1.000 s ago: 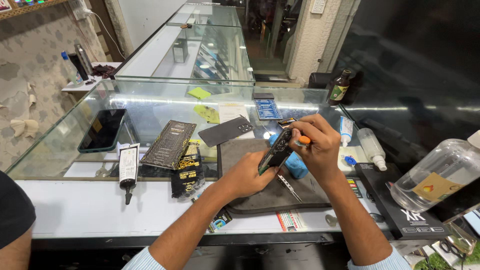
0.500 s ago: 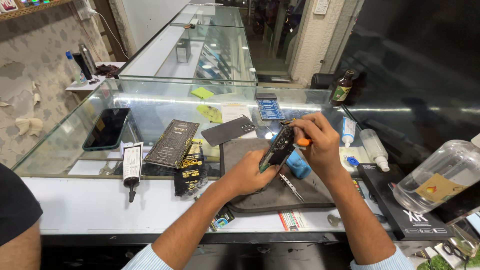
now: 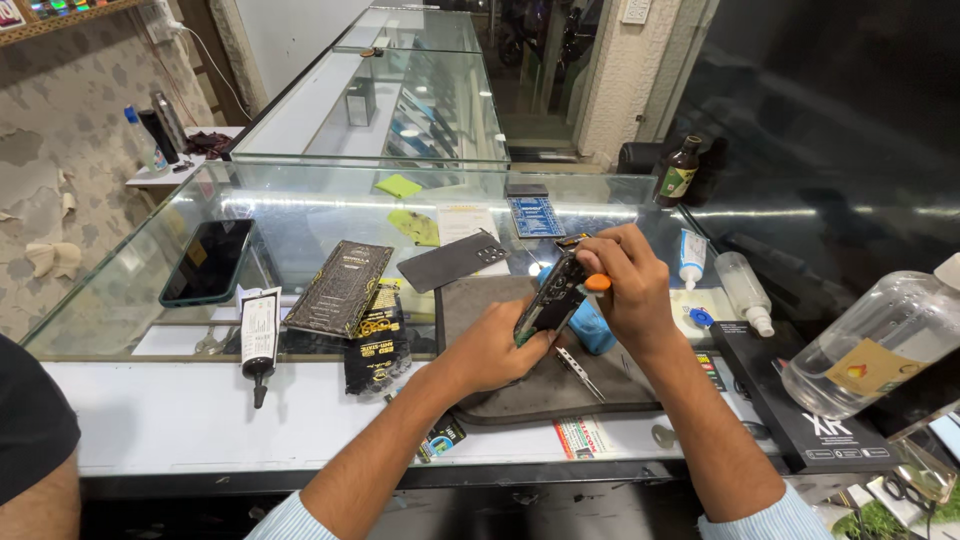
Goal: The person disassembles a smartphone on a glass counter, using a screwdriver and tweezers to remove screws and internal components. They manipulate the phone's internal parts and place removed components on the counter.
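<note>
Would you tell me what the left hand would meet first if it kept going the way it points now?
The left hand points up and away toward the opened phone it grips, so that comes first. Beyond it, probably the right hand; depth is unclear.

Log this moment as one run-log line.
left hand: holds opened phone | right hand: orange-handled tool on phone | below: grey mat | tweezers on mat
</note>
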